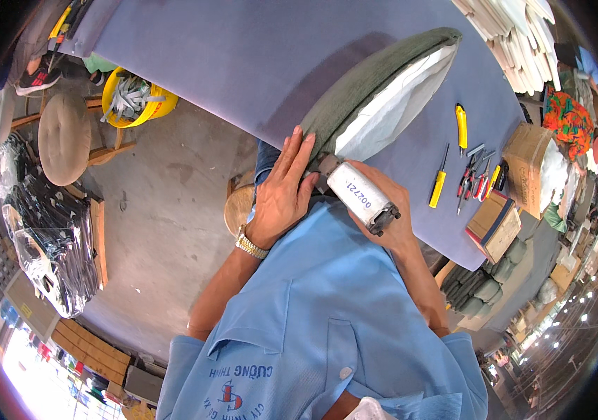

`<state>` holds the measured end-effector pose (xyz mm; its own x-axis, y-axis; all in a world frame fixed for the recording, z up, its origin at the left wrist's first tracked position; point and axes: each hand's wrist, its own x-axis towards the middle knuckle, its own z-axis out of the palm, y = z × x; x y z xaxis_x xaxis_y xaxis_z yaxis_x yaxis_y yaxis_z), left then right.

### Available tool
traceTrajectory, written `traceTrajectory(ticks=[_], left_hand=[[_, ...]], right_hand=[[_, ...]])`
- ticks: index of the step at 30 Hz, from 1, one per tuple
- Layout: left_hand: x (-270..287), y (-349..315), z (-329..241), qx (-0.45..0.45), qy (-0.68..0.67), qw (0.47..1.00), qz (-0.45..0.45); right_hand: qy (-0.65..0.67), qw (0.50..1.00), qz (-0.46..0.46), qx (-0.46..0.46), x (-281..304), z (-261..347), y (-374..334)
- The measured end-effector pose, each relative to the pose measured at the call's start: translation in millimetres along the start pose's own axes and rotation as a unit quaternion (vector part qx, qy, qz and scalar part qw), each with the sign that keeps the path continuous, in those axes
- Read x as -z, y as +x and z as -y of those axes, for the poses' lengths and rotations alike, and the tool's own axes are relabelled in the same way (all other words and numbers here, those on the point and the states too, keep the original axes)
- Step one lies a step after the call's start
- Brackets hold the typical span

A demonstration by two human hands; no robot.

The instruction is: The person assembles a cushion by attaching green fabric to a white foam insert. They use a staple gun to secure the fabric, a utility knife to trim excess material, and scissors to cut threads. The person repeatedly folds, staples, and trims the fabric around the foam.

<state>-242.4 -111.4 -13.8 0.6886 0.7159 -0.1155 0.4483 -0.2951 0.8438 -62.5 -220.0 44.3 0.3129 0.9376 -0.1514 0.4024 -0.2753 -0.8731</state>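
Observation:
A green fabric-covered cushion [355, 87] with a white underside [400, 105] is tilted up on its edge on the table, its near end towards my body. My left hand [285, 185] lies along the near end of the green cover, fingers stretched out and pressed against it. A white and grey staple gun [360, 192] is gripped in my right hand [386, 203], its nose close to the cushion's near edge. Whether the nose touches the fabric is hidden.
The blue-grey table [194, 49] holds a yellow box cutter [461, 126], a yellow-handled screwdriver [439, 187], several pliers and cutters [477, 178], and a cardboard box [526, 168]. Stacked white pieces [512, 42] stand far right. Left are a yellow bucket [166, 105] and a round-seated stool [65, 136].

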Motion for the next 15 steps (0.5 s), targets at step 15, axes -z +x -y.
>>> traceTrajectory(ticks=[15], left_hand=[[-12.6,-5.9,10.0,-0.016,-0.042,0.997,-0.056]], right_hand=[[0.037,0.996,0.038,-0.073,-8.7,7.5,7.1]])
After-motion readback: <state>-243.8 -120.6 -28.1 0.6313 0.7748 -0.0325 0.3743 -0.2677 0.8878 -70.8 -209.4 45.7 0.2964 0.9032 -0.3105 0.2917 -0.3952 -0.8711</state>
